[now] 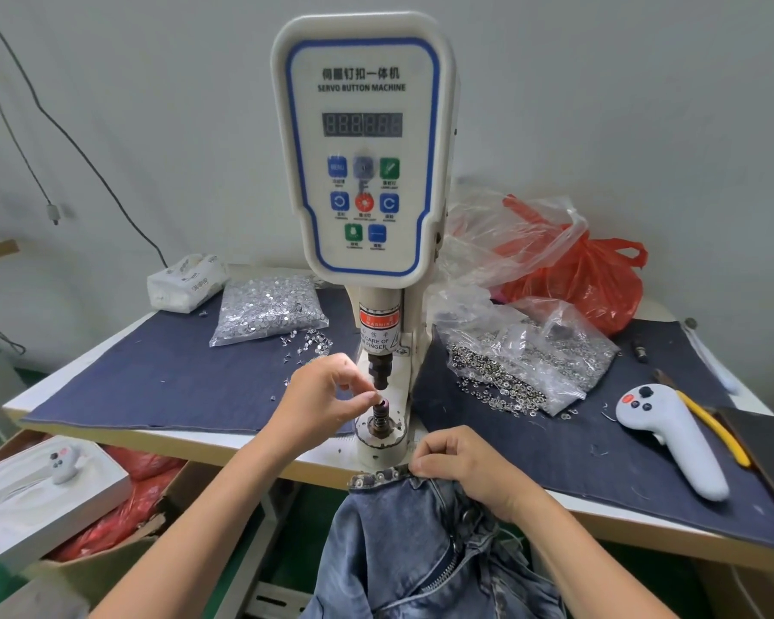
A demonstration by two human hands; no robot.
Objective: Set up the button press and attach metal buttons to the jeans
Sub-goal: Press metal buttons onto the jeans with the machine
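While the left hand [327, 395] works at the lower die [380, 413] of the button press [363, 172], the step in hand looks like loading: thumb and forefinger pinched at the die top, apparently seating a small part there. Whether anything is actually between those fingers [367, 398] can't be told; too small and partly hidden. Upper punch [380, 373] sits just above the fingertips, so that's the pinch hazard.

Right hand [461, 471] is closed on the waistband of the jeans [421, 551], bunched at the bench [153, 435] edge just below the press base. Waistband not yet over the die. A row of metal buttons or rivets shows along the waistband edge [378, 476].

Supplies: 1 bag of silver tacks [269, 306] left of the press, 1 bag of ring-shaped button parts [523, 364] to the right, loose pieces spilled beside both. White handheld controller [671, 440] lies well to the right, untouched.

Next move, as judged: clear the left fingers from under the punch, lift the waistband up onto the die, align the spot, then trigger. Display on the press reads unclear.
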